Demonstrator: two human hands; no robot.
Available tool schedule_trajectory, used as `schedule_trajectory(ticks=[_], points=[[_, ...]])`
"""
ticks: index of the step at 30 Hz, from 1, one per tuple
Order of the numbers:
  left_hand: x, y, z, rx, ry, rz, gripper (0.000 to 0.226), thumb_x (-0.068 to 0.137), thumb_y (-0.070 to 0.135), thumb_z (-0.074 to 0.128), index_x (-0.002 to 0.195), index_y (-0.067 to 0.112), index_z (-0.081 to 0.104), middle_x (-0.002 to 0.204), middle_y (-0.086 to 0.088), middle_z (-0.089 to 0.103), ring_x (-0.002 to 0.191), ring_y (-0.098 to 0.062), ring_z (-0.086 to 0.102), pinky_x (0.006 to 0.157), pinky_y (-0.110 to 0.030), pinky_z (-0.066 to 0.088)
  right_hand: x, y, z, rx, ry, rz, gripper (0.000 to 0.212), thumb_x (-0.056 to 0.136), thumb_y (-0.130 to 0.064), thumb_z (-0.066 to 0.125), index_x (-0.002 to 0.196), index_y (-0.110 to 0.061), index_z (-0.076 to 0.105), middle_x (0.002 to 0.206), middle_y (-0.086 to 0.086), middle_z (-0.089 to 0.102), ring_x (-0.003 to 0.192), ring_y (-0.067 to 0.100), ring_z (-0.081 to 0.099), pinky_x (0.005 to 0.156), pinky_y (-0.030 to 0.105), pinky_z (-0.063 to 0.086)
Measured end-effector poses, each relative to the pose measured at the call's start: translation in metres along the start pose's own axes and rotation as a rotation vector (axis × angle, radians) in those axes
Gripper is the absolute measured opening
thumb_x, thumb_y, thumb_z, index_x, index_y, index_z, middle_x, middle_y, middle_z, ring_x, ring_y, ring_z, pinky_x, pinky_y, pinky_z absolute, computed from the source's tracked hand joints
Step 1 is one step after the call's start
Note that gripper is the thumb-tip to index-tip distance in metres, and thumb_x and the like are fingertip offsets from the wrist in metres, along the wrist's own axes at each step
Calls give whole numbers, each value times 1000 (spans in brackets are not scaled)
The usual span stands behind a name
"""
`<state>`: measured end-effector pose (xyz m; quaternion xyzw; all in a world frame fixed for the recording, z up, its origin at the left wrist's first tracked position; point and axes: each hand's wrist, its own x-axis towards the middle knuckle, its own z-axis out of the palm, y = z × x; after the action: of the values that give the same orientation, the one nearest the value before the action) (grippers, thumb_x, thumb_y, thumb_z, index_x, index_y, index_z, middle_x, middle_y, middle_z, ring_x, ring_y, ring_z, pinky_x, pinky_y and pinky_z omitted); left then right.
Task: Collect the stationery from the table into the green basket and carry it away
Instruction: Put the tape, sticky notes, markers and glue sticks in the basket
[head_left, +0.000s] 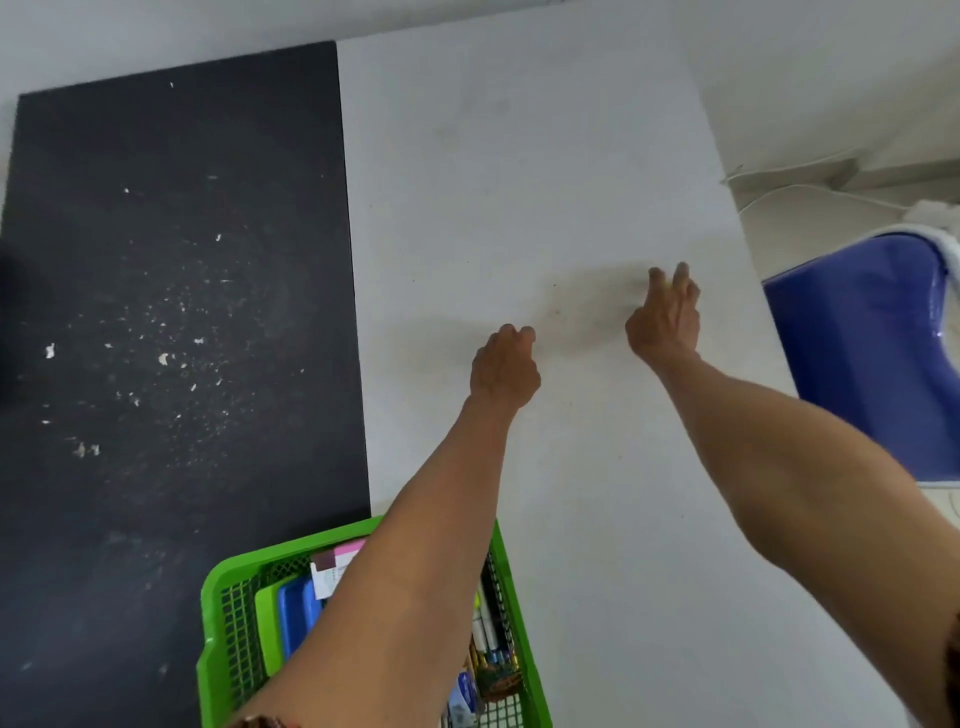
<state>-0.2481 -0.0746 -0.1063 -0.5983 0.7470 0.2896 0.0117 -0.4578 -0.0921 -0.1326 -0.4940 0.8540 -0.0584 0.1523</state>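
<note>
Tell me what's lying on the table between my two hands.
Nothing: in the head view, the stretch of white table between the left hand and the right hand is bare, with only faint smudges and shadow.

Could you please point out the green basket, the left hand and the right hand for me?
green basket (221, 571), head view, on its far-left rim.
left hand (504, 371), head view, on its back.
right hand (667, 322), head view, on its back.
</note>
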Motion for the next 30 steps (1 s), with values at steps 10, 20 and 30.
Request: schedule_trajectory(ticks=[10, 20, 30], points=[[-6, 3, -9, 16, 27, 3, 33, 88, 4, 47, 120, 6, 56, 119, -12, 52, 109, -31, 53, 87, -42, 48, -28, -1, 5, -48, 46, -33, 39, 84, 13, 44, 116, -5, 57, 113, 16, 53, 109, 32, 46, 70, 37, 42], [-84, -21, -70, 11, 117, -49, 34, 93, 7, 45, 126, 8, 53, 126, -11, 49, 113, -28, 52, 91, -37, 46, -148, -48, -20, 177, -24, -38, 31, 91, -14, 51, 121, -10, 59, 113, 15, 62, 105, 33, 58, 82, 34, 46], [-197, -94, -100, -24, 261, -163, 33, 94, 10, 50, 127, 10, 57, 128, -12, 51, 112, -32, 55, 92, -40, 49, -307, -114, -11, 289, 15, -429, 30, 92, -22, 53, 118, -11, 61, 107, 11, 66, 93, 32, 63, 74, 38, 52]])
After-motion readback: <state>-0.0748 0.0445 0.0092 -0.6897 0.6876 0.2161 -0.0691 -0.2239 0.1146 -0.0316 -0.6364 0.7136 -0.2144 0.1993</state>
